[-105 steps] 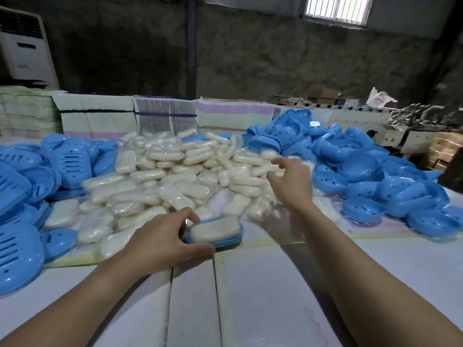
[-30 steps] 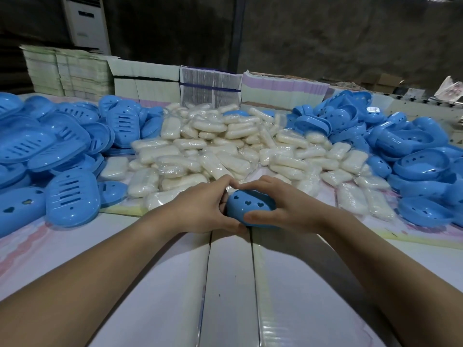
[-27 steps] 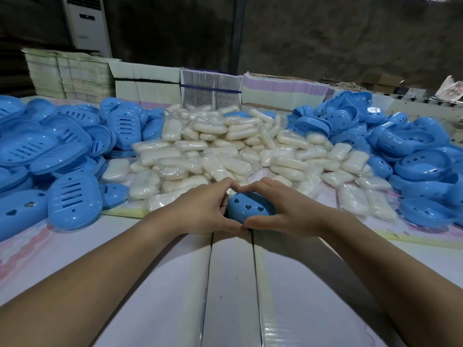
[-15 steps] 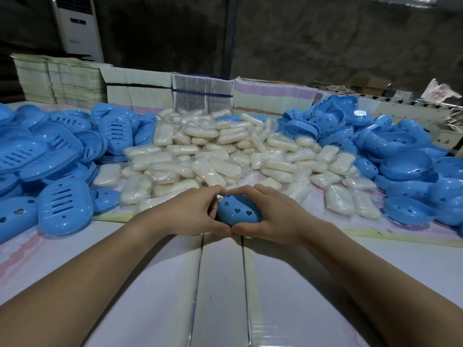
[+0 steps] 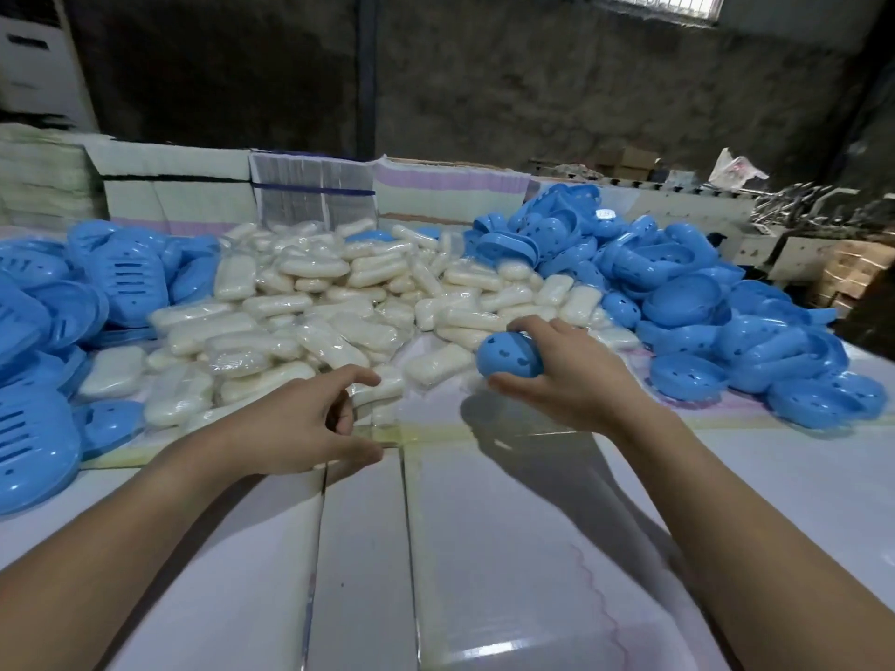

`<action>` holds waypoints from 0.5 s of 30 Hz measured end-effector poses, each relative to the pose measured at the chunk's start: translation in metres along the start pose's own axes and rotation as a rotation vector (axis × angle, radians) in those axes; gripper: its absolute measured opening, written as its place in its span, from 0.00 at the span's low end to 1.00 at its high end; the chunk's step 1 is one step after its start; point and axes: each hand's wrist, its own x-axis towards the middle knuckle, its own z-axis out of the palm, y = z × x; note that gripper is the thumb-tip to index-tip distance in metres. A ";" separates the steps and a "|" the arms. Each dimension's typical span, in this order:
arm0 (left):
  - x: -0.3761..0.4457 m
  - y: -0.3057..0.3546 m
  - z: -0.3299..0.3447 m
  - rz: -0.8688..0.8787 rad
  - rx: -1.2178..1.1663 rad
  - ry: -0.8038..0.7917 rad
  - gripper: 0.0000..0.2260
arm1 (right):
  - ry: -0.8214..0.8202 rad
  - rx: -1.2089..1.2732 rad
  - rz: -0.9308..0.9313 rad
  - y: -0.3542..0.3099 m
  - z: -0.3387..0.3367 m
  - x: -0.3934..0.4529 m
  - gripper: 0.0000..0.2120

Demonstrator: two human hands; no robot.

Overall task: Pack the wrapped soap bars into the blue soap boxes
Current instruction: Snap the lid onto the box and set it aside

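Observation:
My right hand (image 5: 564,375) grips a closed blue soap box (image 5: 506,355) with heart-shaped holes, lifted a little above the table right of centre. My left hand (image 5: 310,426) hovers over the table's near middle, fingers loosely curved and holding nothing. A large heap of wrapped white soap bars (image 5: 334,307) lies across the middle of the table, just beyond both hands. Slotted blue box trays (image 5: 43,341) are piled at the left. Blue box lids with holes (image 5: 687,302) are piled at the right.
White cardboard sheets (image 5: 368,549) cover the table in front of me. Stacks of flat printed cartons (image 5: 310,191) line the back edge. A white floor-standing unit (image 5: 38,65) stands at the far left. Brown boxes (image 5: 852,268) sit at the far right.
Both hands were pressing the blue box shut at the centre. Now my left hand has let go, and my right hand has carried the closed box up and to the right.

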 end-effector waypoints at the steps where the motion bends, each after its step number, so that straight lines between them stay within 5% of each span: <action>1: 0.000 -0.001 0.000 0.007 0.008 0.000 0.27 | 0.005 -0.036 0.069 0.014 -0.005 -0.005 0.31; 7: 0.007 -0.017 -0.001 0.073 0.028 -0.004 0.29 | -0.032 -0.161 0.519 0.114 -0.031 -0.052 0.38; 11: 0.014 -0.039 -0.003 0.084 0.117 0.035 0.37 | -0.011 -0.226 0.752 0.176 -0.038 -0.083 0.35; 15: 0.020 -0.063 -0.002 0.077 0.078 0.031 0.35 | 0.038 -0.299 0.928 0.214 -0.045 -0.098 0.31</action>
